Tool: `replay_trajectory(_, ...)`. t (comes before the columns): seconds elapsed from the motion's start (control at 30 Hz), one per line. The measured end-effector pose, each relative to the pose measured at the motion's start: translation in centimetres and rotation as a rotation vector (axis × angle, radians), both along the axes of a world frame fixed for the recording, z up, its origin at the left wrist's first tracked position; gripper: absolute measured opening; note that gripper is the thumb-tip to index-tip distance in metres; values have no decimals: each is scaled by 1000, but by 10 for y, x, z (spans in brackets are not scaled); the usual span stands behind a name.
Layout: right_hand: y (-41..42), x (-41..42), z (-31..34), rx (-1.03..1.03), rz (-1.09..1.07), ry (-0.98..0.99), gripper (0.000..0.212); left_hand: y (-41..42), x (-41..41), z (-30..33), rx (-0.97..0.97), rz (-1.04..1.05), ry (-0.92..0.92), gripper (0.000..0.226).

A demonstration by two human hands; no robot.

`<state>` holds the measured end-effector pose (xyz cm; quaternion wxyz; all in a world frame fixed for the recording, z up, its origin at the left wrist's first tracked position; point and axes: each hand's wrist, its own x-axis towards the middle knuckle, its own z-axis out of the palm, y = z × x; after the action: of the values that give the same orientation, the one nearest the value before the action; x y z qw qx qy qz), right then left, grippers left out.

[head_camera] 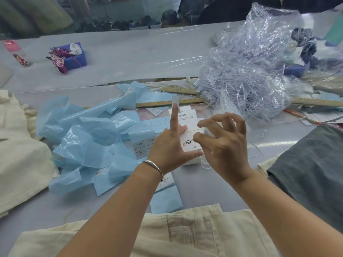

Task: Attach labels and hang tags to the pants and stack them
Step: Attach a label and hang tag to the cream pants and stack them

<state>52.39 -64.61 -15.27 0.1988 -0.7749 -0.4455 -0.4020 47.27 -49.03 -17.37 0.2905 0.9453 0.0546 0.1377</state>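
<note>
A stack of white card hang tags (187, 134), glossy and rectangular, is steadied by the left hand (169, 143): thumb pressed along its near edge, index finger straight and capped by a translucent sleeve. The right hand (225, 143) is held clawed just right of the stack, fingertips pinched at its corner; what is pinched cannot be made out. Cream twill pants (194, 232) lie nearest, cut off below. Crumpled blue backing paper (83, 138) lies left on the grey surface (130, 52).
</note>
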Motion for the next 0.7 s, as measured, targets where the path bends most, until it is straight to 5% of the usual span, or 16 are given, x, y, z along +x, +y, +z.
replay_trajectory(0.1, 3, 0, -4, -141, 60, 194, 13, 5, -1, 1, 15, -40, -18, 132)
replay_trajectory(0.3, -5, 10, -3, -396, 96, 605, 42, 13, -10, -1, 22, -109, 31, 130)
replay_trajectory(0.6, 1, 29, 15, -374, 167, 806, 19, 16, -10, 0, 34, -107, 14, 130)
replay_trajectory(0.7, 0, 30, 18, -390, 163, 734, 11, 15, -9, 1, 33, -79, -32, 126)
